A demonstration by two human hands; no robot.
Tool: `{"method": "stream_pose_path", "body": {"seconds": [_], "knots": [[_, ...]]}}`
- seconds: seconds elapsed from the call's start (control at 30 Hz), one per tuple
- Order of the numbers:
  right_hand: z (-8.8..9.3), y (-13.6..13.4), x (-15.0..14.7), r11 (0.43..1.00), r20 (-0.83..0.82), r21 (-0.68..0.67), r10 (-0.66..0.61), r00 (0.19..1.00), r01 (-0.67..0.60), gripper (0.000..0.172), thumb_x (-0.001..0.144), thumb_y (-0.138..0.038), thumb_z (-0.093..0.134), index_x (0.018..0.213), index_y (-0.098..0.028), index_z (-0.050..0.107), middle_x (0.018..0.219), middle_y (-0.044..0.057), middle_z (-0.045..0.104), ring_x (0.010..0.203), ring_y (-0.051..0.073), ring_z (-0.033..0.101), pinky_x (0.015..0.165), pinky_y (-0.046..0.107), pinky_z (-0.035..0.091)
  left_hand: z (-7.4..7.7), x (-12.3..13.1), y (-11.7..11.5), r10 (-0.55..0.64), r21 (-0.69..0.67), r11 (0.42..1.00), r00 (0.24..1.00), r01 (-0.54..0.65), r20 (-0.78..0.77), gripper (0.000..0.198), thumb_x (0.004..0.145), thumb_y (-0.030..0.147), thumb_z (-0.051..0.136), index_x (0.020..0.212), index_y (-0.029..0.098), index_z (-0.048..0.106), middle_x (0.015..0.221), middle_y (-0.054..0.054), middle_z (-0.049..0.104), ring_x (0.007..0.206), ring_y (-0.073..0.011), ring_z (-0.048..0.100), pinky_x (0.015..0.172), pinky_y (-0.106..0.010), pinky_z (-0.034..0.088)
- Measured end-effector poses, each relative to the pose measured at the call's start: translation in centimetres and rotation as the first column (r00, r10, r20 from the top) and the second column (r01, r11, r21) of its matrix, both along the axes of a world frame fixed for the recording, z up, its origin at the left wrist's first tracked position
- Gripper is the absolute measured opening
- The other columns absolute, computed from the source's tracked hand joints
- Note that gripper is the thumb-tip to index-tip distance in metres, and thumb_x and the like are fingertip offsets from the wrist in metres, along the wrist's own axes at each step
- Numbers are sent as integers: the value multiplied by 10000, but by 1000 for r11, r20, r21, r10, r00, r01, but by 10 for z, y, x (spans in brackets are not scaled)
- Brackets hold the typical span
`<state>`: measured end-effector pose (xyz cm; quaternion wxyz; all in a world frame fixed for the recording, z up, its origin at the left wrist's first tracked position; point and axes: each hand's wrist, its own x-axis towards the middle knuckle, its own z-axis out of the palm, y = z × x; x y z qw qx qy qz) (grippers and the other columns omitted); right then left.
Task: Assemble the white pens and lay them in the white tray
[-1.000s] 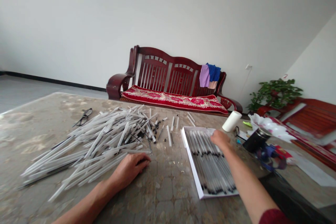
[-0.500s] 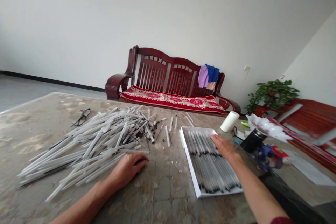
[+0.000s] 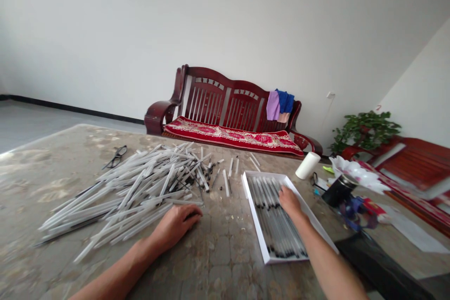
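Observation:
My left hand (image 3: 177, 226) rests on the table beside a large loose pile of pens (image 3: 144, 187) with whitish barrels. Its fingers are loosely bent, with a gap to the thumb, and nothing shows in it. My right hand (image 3: 290, 200) is over a shallow white box (image 3: 258, 236), with its fingers bent together at the upper row of pens (image 3: 263, 190). The fingertips touch down among those pens, but whether they grip one is hidden. A second row of pens (image 3: 281, 232) lies below, dark ends toward me. My right forearm covers the box's right part.
Loose pen parts (image 3: 226, 183) lie between pile and box. Eyeglasses (image 3: 116, 156) are behind the pile. Right of the box stand a white roll (image 3: 307, 165), a black cup (image 3: 339, 190), a petal-shaped white dish (image 3: 355, 173) and a black bag (image 3: 379, 267). A wooden bench (image 3: 225, 108) is beyond the table.
My right hand has moved left, from the box's right edge to over the upper row of pens. My left hand stays in place. The view has shifted slightly.

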<state>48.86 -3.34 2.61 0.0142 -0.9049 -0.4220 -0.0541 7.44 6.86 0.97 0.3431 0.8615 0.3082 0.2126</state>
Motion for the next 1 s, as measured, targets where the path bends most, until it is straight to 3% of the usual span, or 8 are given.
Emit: {"method": "stream_pose_path", "body": {"seconds": [0.33, 0.6, 0.7, 0.77, 0.83, 0.9, 1.0], "knots": [[-6, 4, -14, 998, -45, -12, -57, 997, 57, 536, 990, -408, 302, 1428, -132, 437, 1501, 185, 418, 1380, 291, 405, 1079, 444, 349, -1, -1, -1, -7, 42, 999, 1000, 7, 13, 214, 843, 260, 512, 870, 221, 721, 683, -6, 696, 698, -188, 651, 687, -248, 469], [24, 7, -26, 997, -82, 76, 6, 997, 1, 530, 959, -375, 353, 1373, -76, 492, 1391, 212, 539, 1297, 282, 508, 1050, 385, 393, -3, -3, -5, -43, 119, 992, 998, 39, 34, 216, 892, 250, 511, 897, 207, 723, 813, -33, 740, 759, -186, 677, 708, -247, 470], [36, 15, -63, 951, -184, 276, 192, 964, -137, 459, 894, -290, 448, 1308, -129, 562, 1318, 151, 618, 1215, 242, 581, 1007, 332, 435, -4, -4, -10, -111, 188, 976, 994, 111, -6, 210, 903, 224, 514, 920, 223, 723, 866, -32, 744, 798, -180, 682, 714, -237, 466], [40, 23, -104, 847, -318, 469, 427, 847, -251, 389, 858, -260, 478, 1197, -166, 644, 1165, 106, 710, 1056, 214, 670, 928, 306, 487, -3, -5, -13, -124, 217, 968, 992, 127, -27, 204, 908, 217, 517, 925, 230, 721, 877, -29, 742, 800, -173, 682, 711, -231, 465], [40, 34, -150, 781, -381, 508, 582, 719, -363, 317, 842, -272, 517, 1085, -186, 701, 1042, 77, 753, 958, 205, 698, 864, 289, 504, 0, -5, -16, -118, 233, 965, 992, 125, -45, 196, 907, 213, 525, 923, 233, 720, 881, -27, 742, 795, -169, 680, 702, -227, 466], [36, 47, -193, 792, -386, 445, 590, 709, -417, 260, 808, -245, 569, 1013, -207, 726, 969, 59, 765, 910, 201, 703, 799, 268, 500, 4, -5, -18, -90, 237, 966, 994, 104, -69, 197, 905, 209, 525, 908, 230, 721, 869, -30, 742, 785, -173, 680, 692, -229, 467], [24, 72, -236, 881, -338, 324, 448, 827, -345, 191, 826, -206, 572, 936, -204, 728, 940, 56, 763, 892, 183, 698, 756, 237, 468, 8, -5, -17, -17, 231, 972, 993, 43, -115, 211, 909, 211, 513, 896, 220, 724, 861, -41, 749, 794, -191, 687, 697, -245, 476]]}}
